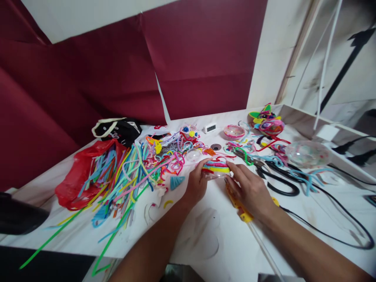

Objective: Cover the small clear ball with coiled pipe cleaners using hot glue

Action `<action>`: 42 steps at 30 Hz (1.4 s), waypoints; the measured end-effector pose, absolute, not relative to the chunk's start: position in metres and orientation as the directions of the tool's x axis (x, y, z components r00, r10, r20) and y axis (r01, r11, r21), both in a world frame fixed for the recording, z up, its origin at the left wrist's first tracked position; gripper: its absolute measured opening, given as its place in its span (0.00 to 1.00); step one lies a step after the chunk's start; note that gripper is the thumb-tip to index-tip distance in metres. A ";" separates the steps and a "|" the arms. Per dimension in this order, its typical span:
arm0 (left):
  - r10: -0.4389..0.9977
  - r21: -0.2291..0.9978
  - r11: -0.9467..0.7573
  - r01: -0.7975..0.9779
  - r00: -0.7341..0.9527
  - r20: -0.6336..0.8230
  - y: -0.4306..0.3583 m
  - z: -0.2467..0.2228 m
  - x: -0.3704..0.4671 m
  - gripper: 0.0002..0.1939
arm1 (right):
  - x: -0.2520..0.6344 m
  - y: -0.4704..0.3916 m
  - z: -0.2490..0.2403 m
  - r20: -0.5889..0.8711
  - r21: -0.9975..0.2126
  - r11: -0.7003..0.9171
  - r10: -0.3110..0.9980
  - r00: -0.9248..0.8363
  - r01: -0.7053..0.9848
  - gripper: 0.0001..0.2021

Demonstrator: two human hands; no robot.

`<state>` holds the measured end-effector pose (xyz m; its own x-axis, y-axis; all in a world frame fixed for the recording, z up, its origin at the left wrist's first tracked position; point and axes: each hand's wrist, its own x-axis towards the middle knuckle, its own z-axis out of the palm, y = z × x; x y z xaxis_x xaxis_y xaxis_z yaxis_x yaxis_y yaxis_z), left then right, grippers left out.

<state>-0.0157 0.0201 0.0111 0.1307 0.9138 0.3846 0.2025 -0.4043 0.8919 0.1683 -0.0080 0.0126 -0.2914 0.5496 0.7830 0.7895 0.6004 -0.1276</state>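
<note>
Between both hands, above the table's middle, is a small clear plastic bowl-like piece (216, 168) banded with pink, blue, yellow and red pipe cleaners. My left hand (196, 181) grips its left side. Fingers of my right hand (249, 188) close on its right side. Beneath the right hand, partly hidden, lies a yellow glue gun (244, 213) with a clear glue stick (264, 248) sticking out behind. Black-handled scissors (283, 188) rest just right of that hand. A blue fan-shaped pipe-cleaner piece (176, 182) sits left of the left hand.
Loose pipe cleaners (129, 176) spill from a red plastic bag (78, 176) at the left. Behind stand a small digital clock (210, 128) and a pink-edged clear bowl (234, 132). A colourful pipe-cleaner figure (268, 121), a clear dome (308, 153) and a black cable (337, 203) occupy the right.
</note>
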 end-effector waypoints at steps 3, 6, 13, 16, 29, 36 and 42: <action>0.938 0.940 -0.338 0.052 0.097 0.332 0.024 0.008 -0.017 0.22 | 0.171 -0.008 0.011 0.793 -0.071 0.598 0.519 -0.318 0.798 0.14; 0.964 0.959 -0.243 -0.148 0.074 0.256 0.027 0.007 -0.016 0.21 | 0.173 -0.009 0.012 0.803 -0.068 0.647 0.487 -0.343 0.759 0.09; 0.985 0.910 -0.035 -0.413 0.140 0.102 0.027 0.019 -0.016 0.25 | 0.177 -0.007 0.014 0.777 -0.167 0.658 0.546 -0.313 0.735 0.10; 0.974 0.894 0.033 -0.446 0.214 0.070 0.025 0.023 -0.018 0.23 | 0.177 -0.005 0.015 0.780 -0.180 0.594 0.572 -0.254 0.784 0.10; 0.992 0.946 -0.010 -0.323 0.115 0.050 0.029 0.020 -0.017 0.19 | 0.196 0.016 0.013 0.674 -0.241 0.365 0.730 -0.115 0.899 0.12; 0.988 0.959 -0.153 -0.237 -0.024 0.152 0.034 0.007 -0.017 0.22 | 0.179 0.003 0.017 0.587 -0.371 0.543 0.766 -0.264 0.753 0.12; 0.975 0.963 -0.223 -0.150 -0.018 0.222 0.031 0.004 -0.015 0.20 | 0.156 -0.011 0.020 0.476 -0.461 0.490 0.840 -0.259 0.740 0.19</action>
